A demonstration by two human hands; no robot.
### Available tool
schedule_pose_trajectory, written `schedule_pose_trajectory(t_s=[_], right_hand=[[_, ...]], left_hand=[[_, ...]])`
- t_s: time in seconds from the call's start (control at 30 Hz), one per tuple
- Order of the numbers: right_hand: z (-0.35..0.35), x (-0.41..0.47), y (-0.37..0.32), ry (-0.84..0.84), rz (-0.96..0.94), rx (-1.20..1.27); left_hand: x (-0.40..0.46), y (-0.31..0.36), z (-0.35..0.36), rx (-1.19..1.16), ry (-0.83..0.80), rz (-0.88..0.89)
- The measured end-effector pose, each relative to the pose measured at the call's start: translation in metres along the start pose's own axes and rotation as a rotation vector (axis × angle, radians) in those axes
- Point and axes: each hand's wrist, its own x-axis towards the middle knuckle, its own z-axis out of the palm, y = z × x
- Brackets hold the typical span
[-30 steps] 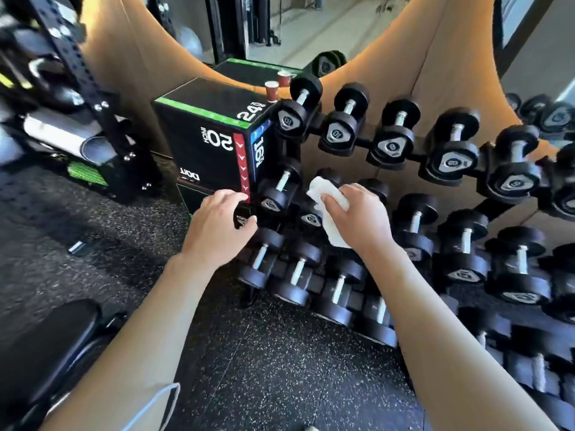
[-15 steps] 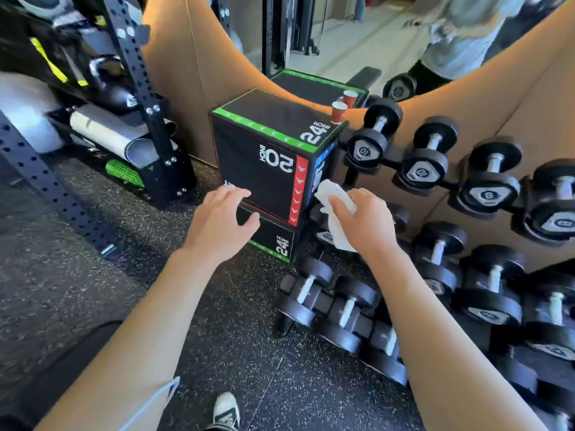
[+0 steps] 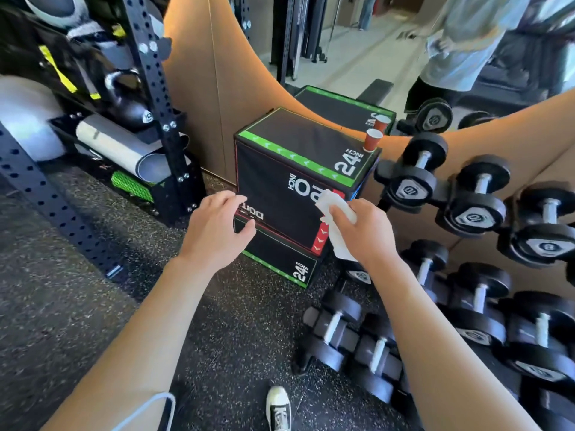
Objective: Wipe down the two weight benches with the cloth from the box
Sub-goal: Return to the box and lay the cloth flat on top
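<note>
While you stand on the dark speckled rubber floor [image 3: 77, 306], the tiered rack of black round-headed dumbbells [image 3: 466, 213] fills the right side of your view, and a black perforated steel upright [image 3: 152, 88] with a rolled grey mat [image 3: 124, 147] beside it takes the far left. Between them, against the tan wall panel [image 3: 202, 88], sits the black padded plyo box with green and red edging [image 3: 295, 181], stacked on a second one like it. A red-brown paper cup [image 3: 372, 140] stands on its far right corner, just beside the mirror. Your left hand [image 3: 214, 231] hovers at the box's near left face, fingers loosely curled and slightly apart, holding nothing. Your right hand [image 3: 364, 231] is at the box's near right corner, fingers curled tight around the crumpled white cloth [image 3: 337, 213], which sticks out above and below your grip. Your black and white sneaker [image 3: 278, 405] shows at the near edge.
</note>
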Motion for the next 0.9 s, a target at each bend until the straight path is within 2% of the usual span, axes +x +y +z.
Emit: schedule_pose_trajectory(t_s=[0.33, 0.67, 0.9], right_hand=[[0.071, 0.121, 0.004, 0.008, -0.005, 0.060], [0.106, 0.284, 0.021, -0.009, -0.030, 0.012], [0.155, 0.353, 0.020, 0.004, 0.002, 0.018]], left_hand=[[0.122, -0.045, 0.021, 0.052, -0.009, -0.019], [0.290, -0.039, 0.061, 0.041, -0.019, 0.027], [0.365, -0.070, 0.077, 0.042, -0.102, 0.032]])
